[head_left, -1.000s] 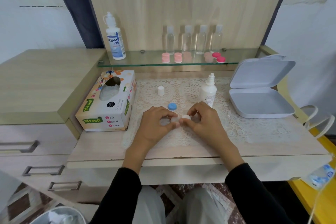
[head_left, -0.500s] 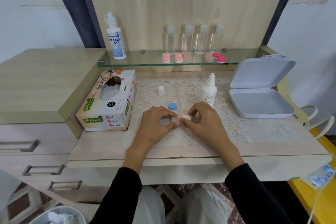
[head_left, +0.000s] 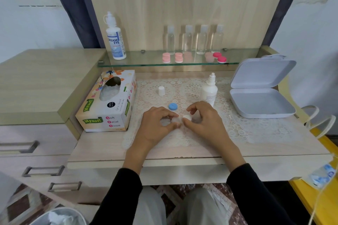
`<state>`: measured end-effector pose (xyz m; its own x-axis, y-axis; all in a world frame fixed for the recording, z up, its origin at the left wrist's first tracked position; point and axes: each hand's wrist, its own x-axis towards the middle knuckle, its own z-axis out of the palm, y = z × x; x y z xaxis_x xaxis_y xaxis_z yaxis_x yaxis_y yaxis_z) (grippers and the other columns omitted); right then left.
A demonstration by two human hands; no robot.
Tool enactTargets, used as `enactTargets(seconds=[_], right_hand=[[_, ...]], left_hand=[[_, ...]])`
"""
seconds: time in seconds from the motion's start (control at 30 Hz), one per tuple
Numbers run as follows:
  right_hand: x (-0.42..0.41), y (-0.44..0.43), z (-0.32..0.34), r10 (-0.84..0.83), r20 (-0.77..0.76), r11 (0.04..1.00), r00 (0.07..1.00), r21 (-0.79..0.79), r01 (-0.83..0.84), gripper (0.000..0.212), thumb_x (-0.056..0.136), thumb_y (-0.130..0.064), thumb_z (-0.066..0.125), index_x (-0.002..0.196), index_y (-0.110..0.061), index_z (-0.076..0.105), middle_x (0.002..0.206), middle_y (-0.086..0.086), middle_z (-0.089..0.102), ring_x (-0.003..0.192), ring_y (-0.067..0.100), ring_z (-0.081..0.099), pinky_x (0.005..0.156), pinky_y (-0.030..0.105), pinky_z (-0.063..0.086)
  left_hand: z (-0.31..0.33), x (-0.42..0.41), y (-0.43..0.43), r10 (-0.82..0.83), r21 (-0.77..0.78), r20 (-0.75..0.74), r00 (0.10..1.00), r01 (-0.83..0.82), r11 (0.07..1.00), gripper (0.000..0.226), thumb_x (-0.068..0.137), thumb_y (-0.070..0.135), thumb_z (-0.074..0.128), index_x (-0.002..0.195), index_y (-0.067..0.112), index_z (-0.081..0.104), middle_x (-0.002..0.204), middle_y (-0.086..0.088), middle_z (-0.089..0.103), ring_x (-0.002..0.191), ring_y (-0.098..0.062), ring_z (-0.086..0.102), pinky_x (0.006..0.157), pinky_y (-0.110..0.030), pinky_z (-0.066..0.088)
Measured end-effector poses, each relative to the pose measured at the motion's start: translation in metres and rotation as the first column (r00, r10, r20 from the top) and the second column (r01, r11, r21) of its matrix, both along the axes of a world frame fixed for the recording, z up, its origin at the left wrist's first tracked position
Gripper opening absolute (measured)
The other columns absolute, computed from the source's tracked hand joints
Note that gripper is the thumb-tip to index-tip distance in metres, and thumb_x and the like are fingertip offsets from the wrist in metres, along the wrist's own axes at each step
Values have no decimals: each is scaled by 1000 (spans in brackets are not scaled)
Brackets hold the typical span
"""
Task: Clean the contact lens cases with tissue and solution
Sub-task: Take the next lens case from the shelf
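A white contact lens case (head_left: 176,120) lies on the lace mat in front of me. My left hand (head_left: 157,126) pinches its left cup. My right hand (head_left: 204,120) is shut on the case's white cap (head_left: 187,117) over the right cup. A blue cap (head_left: 173,106) rests on the mat just behind my fingers. The white solution bottle (head_left: 209,91) stands uncapped behind my right hand, and its small white cap (head_left: 161,91) stands further left. A Mysoft tissue box (head_left: 108,104) sits at the left. No tissue is in either hand.
An open white plastic box (head_left: 261,104) sits at the right. The glass shelf (head_left: 128,62) behind holds a Dream Eye bottle (head_left: 115,40), several clear bottles (head_left: 188,39) and pink lens cases (head_left: 178,57). A bin (head_left: 58,217) stands lower left, drawers beside it.
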<state>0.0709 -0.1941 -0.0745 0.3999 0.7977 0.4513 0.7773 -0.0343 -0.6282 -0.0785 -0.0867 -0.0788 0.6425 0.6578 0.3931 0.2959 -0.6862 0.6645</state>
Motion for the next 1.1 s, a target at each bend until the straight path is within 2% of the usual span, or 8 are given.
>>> enactTargets(seconds=[0.23,0.37,0.47,0.57,0.67,0.9,1.03,1.1], right_hand=[[-2,0,-1,-47,31,998,998,-33,48,23,74,-39,72,79,-22,57,84,-12,53,80,2,50,61,16,35],[-3,-1,2,-14,12,998,1000,-56,15,23,71,-41,67,82,-22,62,87,-13,54,86,4,50,67,22,42],[-2,-1,3,3,41,998,999,-56,-1,42,66,-55,52,90,-23,65,87,-17,53,89,2,49,68,22,43],[-1,0,1,-22,41,999,999,-31,23,36,71,-52,62,94,-24,61,89,-16,54,88,2,50,68,23,45],[0,0,-1,-41,50,999,998,-25,42,26,74,-41,73,84,-24,57,88,-13,55,86,3,50,67,22,43],[-4,-1,4,21,2,998,1000,-53,-21,42,61,-56,52,85,-25,65,88,-15,55,91,4,50,71,26,45],[-3,0,4,8,47,998,999,-55,-5,49,64,-60,52,94,-24,67,89,-15,54,91,3,50,70,23,44],[-1,1,2,-20,48,999,999,-47,22,41,69,-56,60,92,-23,64,90,-15,54,91,2,49,68,20,41]], left_hand=[[0,-1,0,0,8,-1,1000,0,1000,26,71,35,80,95,28,74,92,16,68,90,5,51,77,-7,35],[-1,-1,0,-1,11,2,1000,1,1000,26,70,34,81,95,28,74,92,16,68,90,6,51,77,-8,37],[-1,-1,0,1,13,5,1000,-1,1000,26,70,34,81,94,27,74,91,16,68,89,6,50,76,-9,36],[0,-1,0,0,11,-3,1000,0,1000,26,70,34,80,95,27,74,91,15,68,88,6,49,76,-7,34],[0,-1,-1,2,7,2,1000,-2,1000,26,71,35,80,95,27,74,91,16,67,88,5,50,76,-7,35],[-2,0,1,-3,11,7,1000,2,1000,25,70,35,81,93,28,74,90,17,67,88,5,50,76,-10,36],[-1,0,1,-5,5,4,1000,5,1000,24,71,33,80,94,28,74,90,17,66,89,6,50,76,-8,35],[-1,-1,1,-9,-5,7,1000,9,1000,24,71,34,80,94,28,74,90,17,67,90,4,50,76,-9,36]])
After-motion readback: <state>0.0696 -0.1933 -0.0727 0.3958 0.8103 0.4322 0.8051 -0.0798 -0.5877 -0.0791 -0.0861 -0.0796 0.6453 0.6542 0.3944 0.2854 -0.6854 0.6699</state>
